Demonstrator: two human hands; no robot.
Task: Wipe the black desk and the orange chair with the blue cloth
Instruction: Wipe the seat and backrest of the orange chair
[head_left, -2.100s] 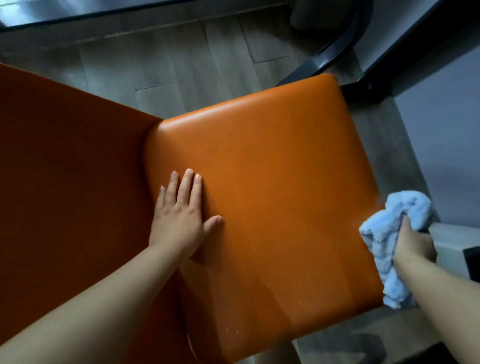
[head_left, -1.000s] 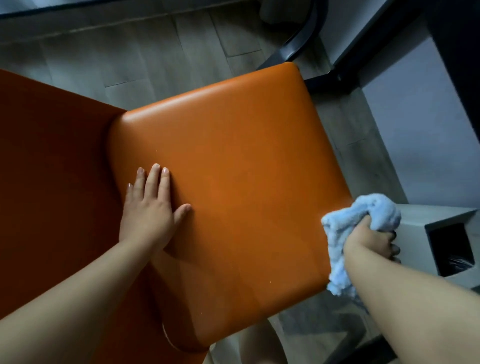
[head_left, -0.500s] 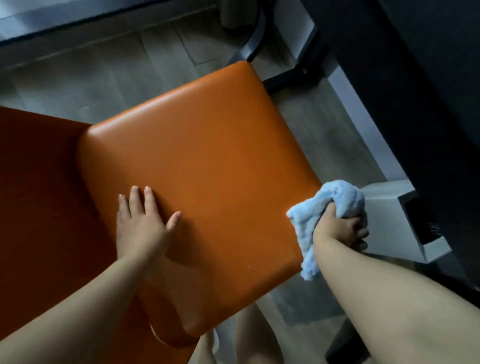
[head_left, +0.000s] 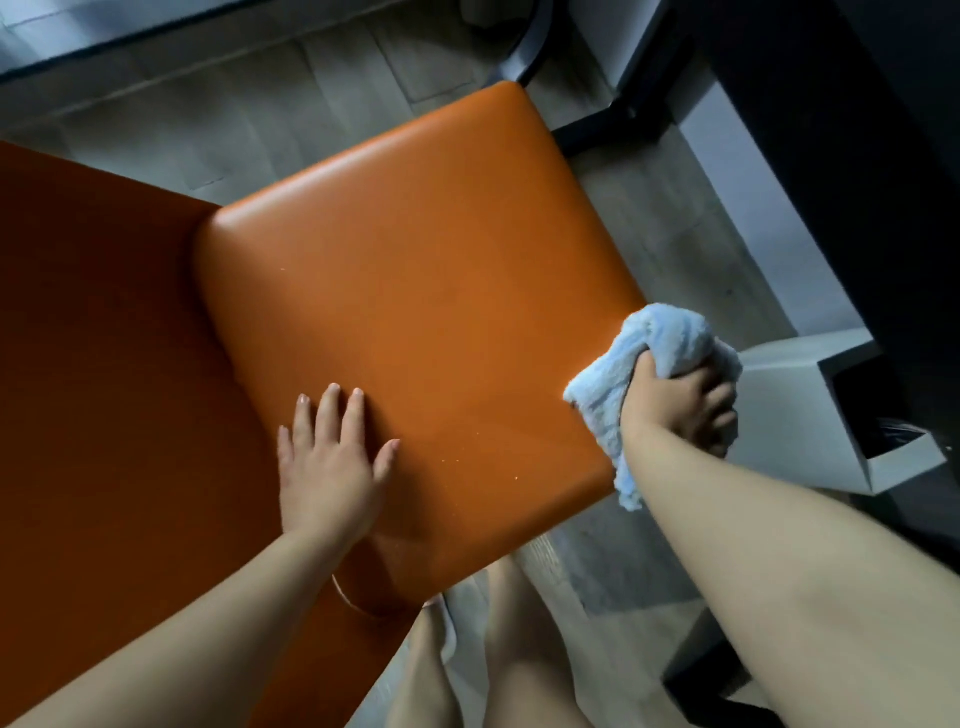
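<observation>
The orange chair (head_left: 415, 291) fills the middle of the view, its seat facing me and its backrest spreading dark to the left. My left hand (head_left: 330, 462) lies flat on the seat near its left side, fingers straight. My right hand (head_left: 680, 410) grips the bunched blue cloth (head_left: 660, 343) at the seat's right edge, and a tail of cloth hangs down past the front corner. The black desk (head_left: 857, 156) shows as a dark mass at the upper right.
A white box-shaped bin (head_left: 810, 415) with a dark opening stands on the floor just right of the cloth. The chair's black base (head_left: 530, 47) curves over the grey wood-look floor (head_left: 218, 119) at the top. My legs (head_left: 498, 649) are below the seat's front edge.
My right hand with the cloth has come in from beside the seat to its right edge. My left hand has stayed flat on the seat. The view has swung to show more of the desk.
</observation>
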